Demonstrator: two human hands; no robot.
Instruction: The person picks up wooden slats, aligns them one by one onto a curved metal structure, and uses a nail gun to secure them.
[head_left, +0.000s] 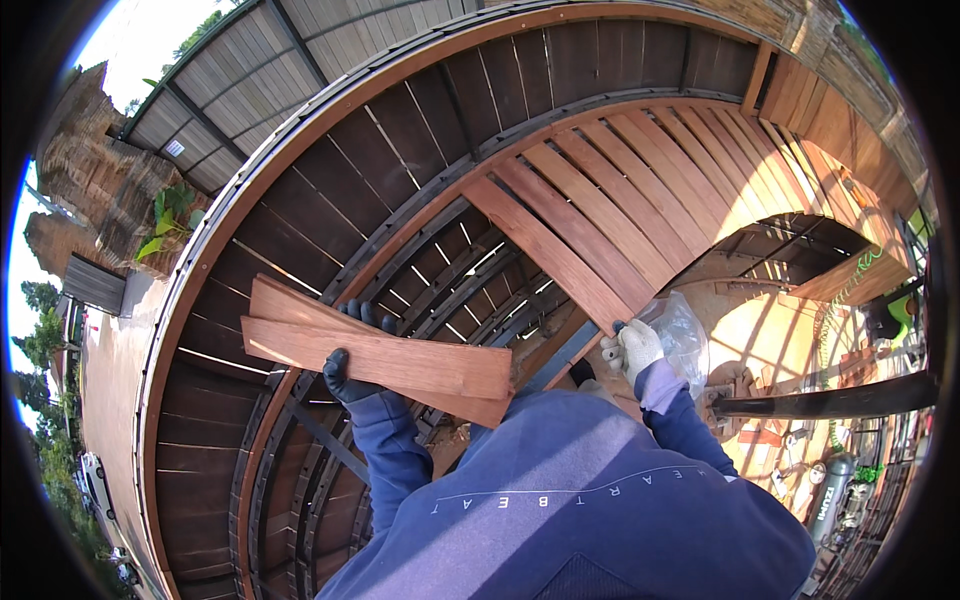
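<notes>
My left hand, in a dark glove, is closed round two loose, reddish wooden boards, one crossed slightly over the other. My right hand, in a pale glove with dark fingertips, has its fingers curled at the near end of the last board in a row of fixed slats; whatever is between them is too small to make out. A clear plastic bag lies just right of that hand. Beneath this board's end runs a dark metal bar.
Curved tiers of dark boards on metal framing surround me, with open gaps below. A sunlit lower level at right holds scattered items and a gas cylinder. A dark beam crosses at right. A rock wall stands beyond the rim.
</notes>
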